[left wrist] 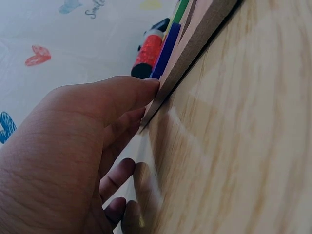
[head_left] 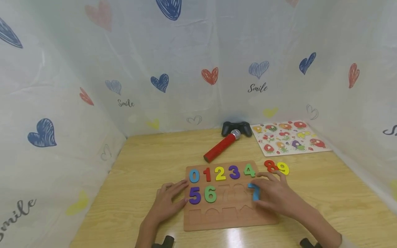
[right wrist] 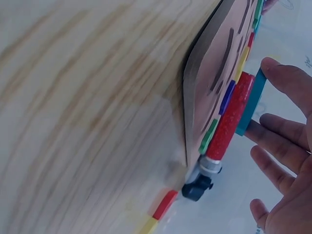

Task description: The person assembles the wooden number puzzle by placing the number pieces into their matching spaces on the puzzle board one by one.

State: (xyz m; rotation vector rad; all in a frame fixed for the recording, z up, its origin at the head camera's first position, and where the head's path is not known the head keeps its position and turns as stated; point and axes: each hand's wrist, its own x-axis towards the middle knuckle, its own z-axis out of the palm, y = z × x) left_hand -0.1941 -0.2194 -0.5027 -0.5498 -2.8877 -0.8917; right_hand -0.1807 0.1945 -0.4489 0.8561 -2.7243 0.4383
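Note:
A wooden number puzzle board (head_left: 231, 220) lies on the table with numbers 0 to 4 along its top row and a purple 5 (head_left: 194, 195) and green 6 (head_left: 210, 194) below. Between thumb and fingertips my right hand (head_left: 276, 196) pinches the blue number 7 (head_left: 255, 192); in the right wrist view the 7 (right wrist: 252, 105) is held up off the board. My left hand (head_left: 169, 201) touches the board's left edge, its thumb beside the purple 5 and its other fingers loosely extended. Shaped recesses show in the middle and bottom rows.
A red 8 (head_left: 271, 166) and a yellow 9 (head_left: 283, 168) lie right of the board. Behind it are a red microphone (head_left: 220, 148), a black game controller (head_left: 236, 128) and a fruit picture board (head_left: 289, 137). A heart-printed curtain (head_left: 186, 103) surrounds the table.

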